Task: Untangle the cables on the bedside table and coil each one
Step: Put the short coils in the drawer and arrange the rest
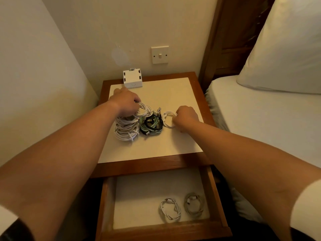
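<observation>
Forearms (78, 145) reach over the open drawer (135, 197); on the bench (173, 91), the left hand (126, 103) curls round white cables (126, 129), the right hand (186, 115) pinches a small white coil (169, 112).

Under left hand (126, 105), on cream-topped wooden bedside table (173, 94): white cable bundle (126, 128). Between hands: green-and-black cable coil (151, 124). At right hand (185, 117): small white cable loop (167, 119). Behind left hand: white plastic box (132, 79). Nearer, in wooden drawer (139, 197): white cable coil (170, 211) left of beige cable coil (193, 205).
</observation>
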